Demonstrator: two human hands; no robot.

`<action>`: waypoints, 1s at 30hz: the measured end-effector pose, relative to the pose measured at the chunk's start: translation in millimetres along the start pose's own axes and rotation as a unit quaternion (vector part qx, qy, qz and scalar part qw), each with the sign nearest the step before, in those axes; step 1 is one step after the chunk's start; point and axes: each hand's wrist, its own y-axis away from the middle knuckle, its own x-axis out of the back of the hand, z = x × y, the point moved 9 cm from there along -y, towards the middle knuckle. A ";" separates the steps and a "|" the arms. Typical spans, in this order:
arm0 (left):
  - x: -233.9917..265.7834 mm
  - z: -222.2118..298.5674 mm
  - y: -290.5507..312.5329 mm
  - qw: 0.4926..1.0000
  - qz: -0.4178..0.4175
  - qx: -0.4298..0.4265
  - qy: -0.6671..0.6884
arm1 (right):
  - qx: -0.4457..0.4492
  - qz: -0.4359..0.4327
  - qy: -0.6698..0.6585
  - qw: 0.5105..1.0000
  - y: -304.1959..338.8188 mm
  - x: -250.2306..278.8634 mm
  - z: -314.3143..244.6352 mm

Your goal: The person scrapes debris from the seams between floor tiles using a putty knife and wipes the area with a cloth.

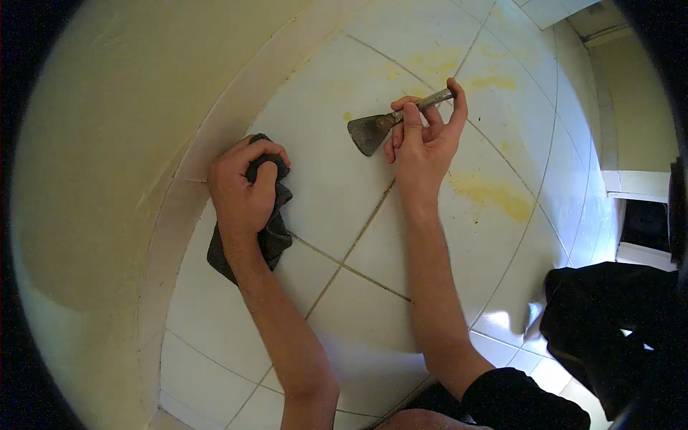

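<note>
Your left hand clutches the dark cloth beneath it and your right hand curls round the scraper, blade leftward, so you seem mid-cleaning, the next stroke likely needing a low blade on the yellow smears beside that hand.

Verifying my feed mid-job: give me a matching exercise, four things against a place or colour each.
Things:
1. Flat-bladed tool
2. Cloth
3. Smears on the floor
4. Floor tiles

Places or colours:
A. Yellow
B. Bunched in the left hand
C. White
D. Held in the right hand

Pairs: 1-D, 2-B, 3-A, 4-C.
</note>
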 end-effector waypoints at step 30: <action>-4.5 -3.7 0.1 1.000 -0.005 0.004 0.031 | 0.021 -0.009 -0.008 1.000 -0.6 0.1 0.6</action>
